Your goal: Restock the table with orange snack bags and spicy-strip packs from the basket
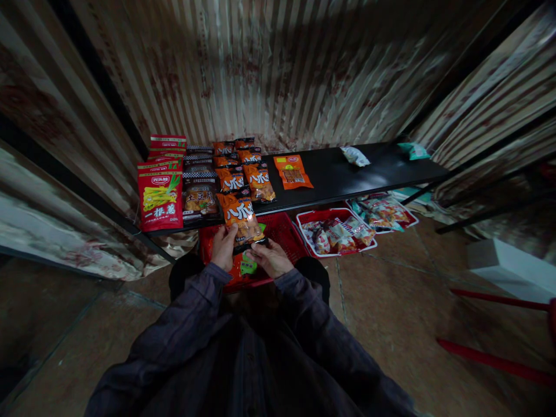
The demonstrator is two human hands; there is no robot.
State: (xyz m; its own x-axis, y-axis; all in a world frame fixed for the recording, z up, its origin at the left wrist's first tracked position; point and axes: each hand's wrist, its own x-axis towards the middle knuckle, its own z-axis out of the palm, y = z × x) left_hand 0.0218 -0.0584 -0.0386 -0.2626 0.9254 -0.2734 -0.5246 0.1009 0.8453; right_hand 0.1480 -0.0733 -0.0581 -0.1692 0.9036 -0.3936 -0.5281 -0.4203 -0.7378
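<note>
Both hands hold one orange and black snack bag [241,218] at the front edge of the black shelf [321,174]. My left hand [224,248] grips its lower left side, and my right hand [270,257] pinches its lower right corner. Behind it, more orange and black bags [259,183] lie in two overlapping columns. To their left are dark brown bags [200,196] and, at the shelf's left end, red and yellow bags [160,197]. A flat orange bag [293,172] lies right of the columns. Beneath my hands, a red basket [284,234] holds orange packs, partly hidden.
On the shelf's right part lie a white packet [355,156] and a teal packet [414,151]. Two baskets of packets, one red and white [304,215], stand on the floor below. Black metal posts [104,75] frame the shelf. A white box [512,269] and red legs [495,360] are at right.
</note>
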